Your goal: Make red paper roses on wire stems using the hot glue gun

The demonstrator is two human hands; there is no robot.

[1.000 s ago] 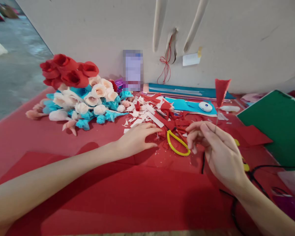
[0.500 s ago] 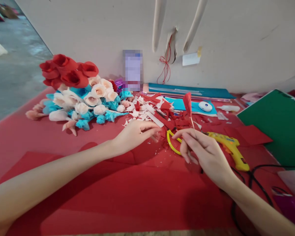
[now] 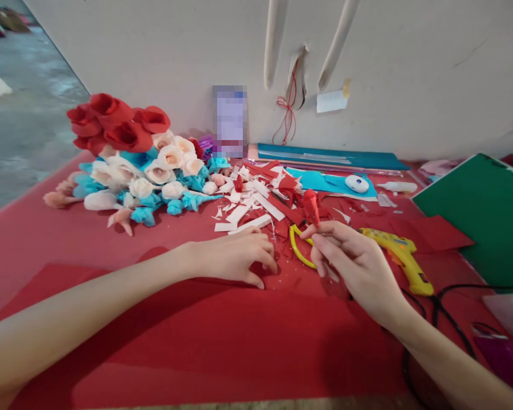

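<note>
My right hand [image 3: 350, 256] pinches a red paper flower bud [image 3: 311, 206] just below its base, with the bud pointing up. Earlier its thin wire stem showed; my fingers now hide it. My left hand [image 3: 243, 256] is palm down over the red paper [image 3: 222, 336], fingers bent and thumb apart, with nothing visible in it. Whether its fingertips touch the paper I cannot tell. Between the hands lie scissors with yellow handles [image 3: 299, 247], their blades partly under red scraps. Beyond my left hand spreads a heap of white paper scraps [image 3: 248, 205] mixed with red ones.
A pile of paper flowers [image 3: 132, 171] in red, cream, pink and blue stands at the left. Right of my right hand lies a yellow glue gun [image 3: 399, 253] with a black cord [image 3: 448, 324]. A green board [image 3: 487, 222] leans behind it. A white mouse [image 3: 357, 183] rests on blue paper.
My left hand has moved back toward me and turned palm down, uncovering white strips. The red bud has tilted left and sunk lower into my right hand's fingers.
</note>
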